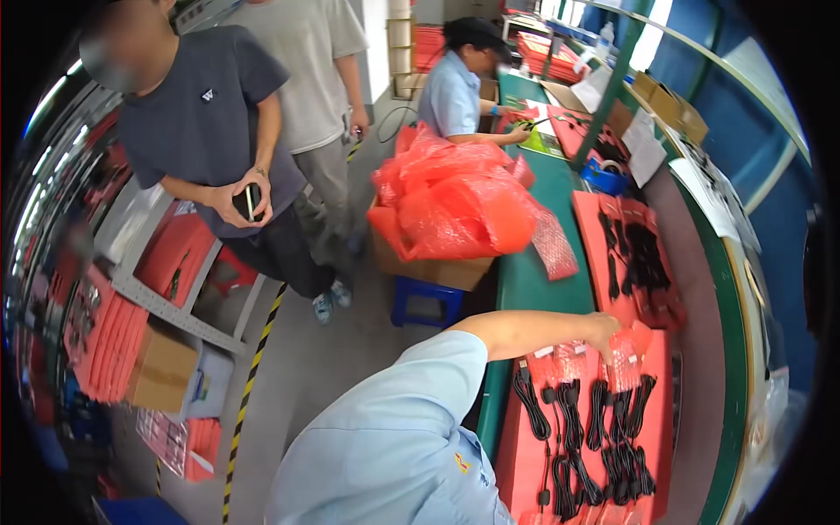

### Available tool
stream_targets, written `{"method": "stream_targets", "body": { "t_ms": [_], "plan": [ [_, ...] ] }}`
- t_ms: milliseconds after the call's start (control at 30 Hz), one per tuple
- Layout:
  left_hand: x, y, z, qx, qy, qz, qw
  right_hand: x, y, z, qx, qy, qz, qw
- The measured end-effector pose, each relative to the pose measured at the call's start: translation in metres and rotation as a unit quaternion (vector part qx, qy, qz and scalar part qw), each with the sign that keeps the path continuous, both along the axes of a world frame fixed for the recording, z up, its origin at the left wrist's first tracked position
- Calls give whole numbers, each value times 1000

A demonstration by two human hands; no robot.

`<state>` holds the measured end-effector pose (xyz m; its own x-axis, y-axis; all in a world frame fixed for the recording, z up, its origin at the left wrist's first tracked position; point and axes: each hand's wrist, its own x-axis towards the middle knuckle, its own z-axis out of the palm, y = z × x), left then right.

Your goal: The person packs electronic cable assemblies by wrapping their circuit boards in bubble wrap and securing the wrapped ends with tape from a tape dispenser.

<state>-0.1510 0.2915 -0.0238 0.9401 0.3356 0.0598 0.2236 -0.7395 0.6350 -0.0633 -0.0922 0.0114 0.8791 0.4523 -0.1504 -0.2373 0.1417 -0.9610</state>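
Observation:
My left hand (602, 332) reaches out over the bench, its fingers bent down and closed at the edge of a red bubble-wrap bag (626, 357). Beside it lies another red bubble-wrap bag (570, 357) with a white label. Just below the hand, several bundled black cables (569, 420) rest in rows on a red foam sheet (523, 468). Some cable ends sit under the bags. My right hand is outside the picture.
A second red sheet with black cables (643, 254) lies farther along the green bench (534, 284). A carton (429, 262) heaped with red bubble wrap (455, 197) stands on a blue stool (426, 300). One co-worker (451, 96) works at the bench; two people stand at left.

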Motion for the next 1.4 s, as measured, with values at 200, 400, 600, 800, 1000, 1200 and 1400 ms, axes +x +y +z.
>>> {"method": "stream_targets", "body": {
  "t_ms": [200,400,600,800,1000,1200,1400],
  "plan": [
    [-2,0,5,-18,-57,-40,997,-31,17,13,92,-6,-68,993],
    [-19,22,50,-52,-119,-99,987,-100,-107,49,81,-101,-362,923],
    [-31,38,108,-118,-83,-156,977,-115,-221,44,-231,-195,-244,921],
    [33,217,103,-125,-67,-175,974,-117,90,163,-224,-110,-277,928],
    [105,348,85,-47,-70,-54,995,1,236,93,-173,-106,-262,943],
    [156,424,66,11,-91,28,995,75,326,38,-13,-9,-162,987],
    [205,470,42,43,-96,69,992,133,372,-19,13,54,-179,982]
  ]
}}
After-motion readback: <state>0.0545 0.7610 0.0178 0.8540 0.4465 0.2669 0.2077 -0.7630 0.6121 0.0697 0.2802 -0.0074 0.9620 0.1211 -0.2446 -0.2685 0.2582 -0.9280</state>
